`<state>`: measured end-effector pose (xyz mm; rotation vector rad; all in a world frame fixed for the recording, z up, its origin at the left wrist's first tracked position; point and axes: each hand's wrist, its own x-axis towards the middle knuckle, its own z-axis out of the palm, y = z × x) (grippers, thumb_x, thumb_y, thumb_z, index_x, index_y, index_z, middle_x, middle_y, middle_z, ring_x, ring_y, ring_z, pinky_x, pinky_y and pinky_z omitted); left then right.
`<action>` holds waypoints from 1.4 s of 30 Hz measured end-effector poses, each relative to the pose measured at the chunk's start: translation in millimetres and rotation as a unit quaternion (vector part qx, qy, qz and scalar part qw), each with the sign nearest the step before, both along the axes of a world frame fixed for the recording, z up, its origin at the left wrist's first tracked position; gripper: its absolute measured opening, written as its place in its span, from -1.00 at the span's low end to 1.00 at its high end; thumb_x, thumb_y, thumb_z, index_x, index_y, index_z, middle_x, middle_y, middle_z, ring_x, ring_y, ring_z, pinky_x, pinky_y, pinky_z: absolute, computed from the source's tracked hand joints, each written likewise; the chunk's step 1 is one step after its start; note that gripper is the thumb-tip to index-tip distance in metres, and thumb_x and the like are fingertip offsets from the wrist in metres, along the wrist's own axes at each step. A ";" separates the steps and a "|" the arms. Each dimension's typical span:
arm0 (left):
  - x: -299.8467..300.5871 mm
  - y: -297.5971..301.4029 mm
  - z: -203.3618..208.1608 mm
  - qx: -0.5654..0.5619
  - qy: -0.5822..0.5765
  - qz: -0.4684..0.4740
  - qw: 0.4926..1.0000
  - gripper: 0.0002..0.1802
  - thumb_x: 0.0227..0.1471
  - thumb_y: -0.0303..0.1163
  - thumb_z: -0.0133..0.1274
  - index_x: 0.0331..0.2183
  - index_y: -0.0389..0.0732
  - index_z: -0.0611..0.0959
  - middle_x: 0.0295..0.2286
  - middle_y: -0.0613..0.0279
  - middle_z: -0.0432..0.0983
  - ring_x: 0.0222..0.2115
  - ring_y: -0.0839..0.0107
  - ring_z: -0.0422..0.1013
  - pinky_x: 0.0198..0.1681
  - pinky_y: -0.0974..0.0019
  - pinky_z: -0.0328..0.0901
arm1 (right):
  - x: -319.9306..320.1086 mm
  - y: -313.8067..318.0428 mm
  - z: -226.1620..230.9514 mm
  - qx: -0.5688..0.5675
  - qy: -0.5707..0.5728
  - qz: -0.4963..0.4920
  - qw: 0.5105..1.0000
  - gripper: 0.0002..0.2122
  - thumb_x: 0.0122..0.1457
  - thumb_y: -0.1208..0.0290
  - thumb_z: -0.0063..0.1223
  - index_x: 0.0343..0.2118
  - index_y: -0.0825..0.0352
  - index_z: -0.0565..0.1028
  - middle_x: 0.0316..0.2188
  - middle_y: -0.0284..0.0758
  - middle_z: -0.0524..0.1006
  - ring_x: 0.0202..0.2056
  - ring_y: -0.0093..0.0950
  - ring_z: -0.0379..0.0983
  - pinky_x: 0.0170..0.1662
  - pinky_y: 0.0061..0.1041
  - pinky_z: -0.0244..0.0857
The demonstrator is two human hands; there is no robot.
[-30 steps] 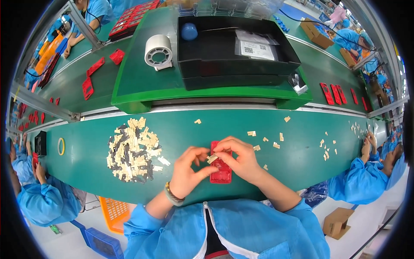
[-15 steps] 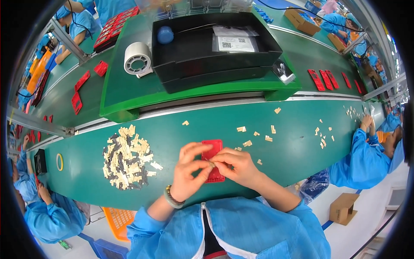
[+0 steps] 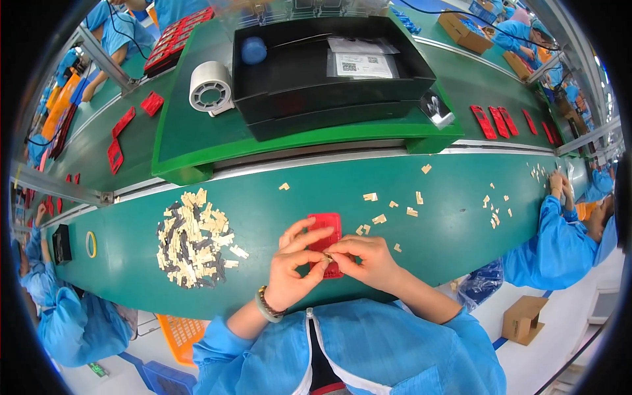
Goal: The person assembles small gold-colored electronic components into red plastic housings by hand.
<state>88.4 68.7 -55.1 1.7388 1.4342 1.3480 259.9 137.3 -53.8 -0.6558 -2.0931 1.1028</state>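
My left hand [image 3: 295,270] and my right hand [image 3: 370,262] meet over a red plastic case part [image 3: 324,227] lying on the green table. Thumb and fingertips of both hands pinch a tiny light-coloured piece [image 3: 328,258], whose shape is mostly hidden by the fingers. The red part's lower half is partly covered by my hands. To the left lies a large pile of small cream and dark grey flat pieces [image 3: 195,240]. Several loose cream pieces [image 3: 379,218] with stepped outlines are scattered to the right of the red part.
A raised green shelf [image 3: 191,148] beyond my hands carries a black tray [image 3: 329,108] and a white tape roll [image 3: 210,89]. Red parts [image 3: 482,122] rest on the belt behind. A yellow ring [image 3: 91,244] lies far left. Co-workers in blue [image 3: 556,240] sit on both sides.
Both hands stay over the red part. My left hand has shifted slightly right, its thumb and forefinger now closer to the right fingertips. The view has moved a little.
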 end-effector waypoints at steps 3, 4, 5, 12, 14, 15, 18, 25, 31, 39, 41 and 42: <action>-0.6 -4.9 0.9 0.083 0.086 -0.021 0.993 -0.88 -0.22 -0.58 0.17 -0.49 -0.19 0.64 -0.19 0.27 0.54 -0.02 0.19 0.36 -0.06 0.25 0.28 | 10.0 6.5 -2.7 -0.047 -0.027 -0.034 0.998 -0.89 -0.01 0.60 0.13 -0.38 0.33 0.53 -0.55 -0.36 0.53 -0.57 -0.53 0.47 -0.52 -0.57 0.34; -1.9 -9.3 -3.7 0.190 0.145 -0.054 0.969 -0.87 -0.22 -0.56 0.17 -0.47 -0.19 0.64 -0.22 0.26 0.55 -0.05 0.18 0.39 -0.07 0.23 0.30 | 16.6 10.7 -8.7 -0.049 -0.053 -0.078 0.994 -0.90 -0.01 0.60 0.12 -0.39 0.34 0.53 -0.56 -0.36 0.52 -0.58 -0.51 0.46 -0.51 -0.56 0.34; -1.4 -12.5 -8.8 0.294 0.201 -0.086 0.930 -0.85 -0.22 -0.55 0.18 -0.45 -0.18 0.63 -0.25 0.25 0.56 -0.09 0.18 0.42 -0.08 0.21 0.31 | 26.9 23.5 -19.3 -0.018 -0.123 -0.131 0.984 -0.87 -0.05 0.64 0.13 -0.39 0.33 0.50 -0.50 -0.33 0.49 -0.55 -0.45 0.45 -0.52 -0.53 0.34; -11.2 3.1 -27.0 0.243 0.244 -0.078 0.936 -0.79 -0.21 -0.46 0.11 -0.39 -0.28 0.60 -0.32 0.10 0.55 -0.25 0.22 0.47 -0.19 0.20 0.35 | 23.5 24.9 6.7 -0.094 -0.055 -0.009 0.994 -0.81 -0.11 0.56 0.26 -0.44 0.31 0.45 -0.38 -0.36 0.46 -0.34 -0.43 0.43 -0.27 -0.50 0.31; -8.3 6.0 -26.3 0.274 0.257 -0.062 0.925 -0.79 -0.22 -0.45 0.12 -0.41 -0.27 0.60 -0.34 0.12 0.55 -0.28 0.24 0.47 -0.22 0.21 0.34 | 13.7 23.1 6.7 -0.080 -0.068 0.053 0.993 -0.81 -0.11 0.53 0.28 -0.45 0.31 0.45 -0.40 -0.37 0.47 -0.35 -0.43 0.42 -0.28 -0.50 0.31; -7.2 6.6 -27.4 0.292 0.272 -0.039 0.916 -0.80 -0.23 -0.43 0.13 -0.42 -0.26 0.61 -0.37 0.15 0.55 -0.32 0.27 0.46 -0.25 0.23 0.33 | 10.4 23.1 6.8 -0.064 -0.081 0.119 0.987 -0.80 -0.11 0.49 0.30 -0.47 0.31 0.45 -0.43 -0.38 0.48 -0.37 -0.44 0.42 -0.29 -0.50 0.31; -6.7 6.5 -29.2 0.310 0.292 -0.007 0.905 -0.81 -0.24 -0.42 0.13 -0.44 -0.23 0.62 -0.40 0.20 0.55 -0.38 0.31 0.45 -0.31 0.27 0.30 | 7.6 24.5 9.2 -0.018 -0.097 0.116 0.988 -0.80 -0.11 0.47 0.29 -0.51 0.29 0.42 -0.48 -0.38 0.46 -0.39 -0.42 0.42 -0.33 -0.46 0.31; -5.9 11.6 -23.1 0.151 0.303 0.036 0.940 -0.73 -0.18 -0.48 0.14 -0.31 -0.20 0.54 -0.41 0.27 0.53 -0.32 0.31 0.44 -0.19 0.22 0.24 | 32.7 16.7 3.6 0.046 -0.202 0.068 0.976 -0.77 -0.16 0.45 0.30 -0.45 0.28 0.43 -0.39 -0.35 0.47 -0.29 -0.34 0.43 -0.26 -0.40 0.30; -1.3 16.4 -18.6 0.002 0.171 -0.054 0.984 -0.55 -0.06 -0.67 -0.06 -0.06 -0.25 0.37 -0.37 0.15 0.56 -0.25 0.16 0.44 -0.10 0.12 0.25 | 19.0 5.3 3.2 0.224 -0.239 -0.099 0.940 -0.67 -0.18 0.43 0.26 -0.27 0.22 0.49 -0.07 -0.29 0.39 -0.02 -0.26 0.32 -0.04 -0.26 0.19; -10.2 23.1 -30.5 0.007 0.135 0.101 0.986 -0.57 -0.05 -0.56 0.03 -0.06 -0.30 0.41 -0.09 -0.09 0.38 -0.04 0.02 0.32 0.00 0.13 0.28 | -9.4 35.4 -26.1 0.141 -0.077 -0.132 0.978 -0.86 -0.08 0.52 0.21 -0.41 0.32 0.52 -0.38 -0.37 0.49 -0.36 -0.43 0.45 -0.36 -0.46 0.29; -5.6 9.1 -44.1 0.058 0.301 -0.051 0.950 -0.55 -0.12 -0.50 0.14 -0.11 -0.31 0.49 -0.06 -0.05 0.35 -0.01 0.05 0.31 0.05 0.13 0.25 | -8.6 40.9 -40.4 -0.035 -0.085 -0.114 0.989 -0.93 0.07 0.54 0.13 -0.38 0.39 0.52 -0.50 -0.39 0.49 -0.51 -0.62 0.42 -0.53 -0.63 0.24; 4.0 5.2 -53.1 0.038 0.334 -0.026 0.942 -0.55 -0.14 -0.38 0.18 -0.15 -0.33 0.52 -0.06 -0.03 0.36 0.01 0.07 0.30 0.04 0.09 0.26 | -7.6 43.4 -53.7 -0.194 -0.050 -0.098 0.975 -0.93 0.11 0.52 0.11 -0.38 0.40 0.52 -0.53 -0.41 0.50 -0.54 -0.68 0.39 -0.55 -0.67 0.23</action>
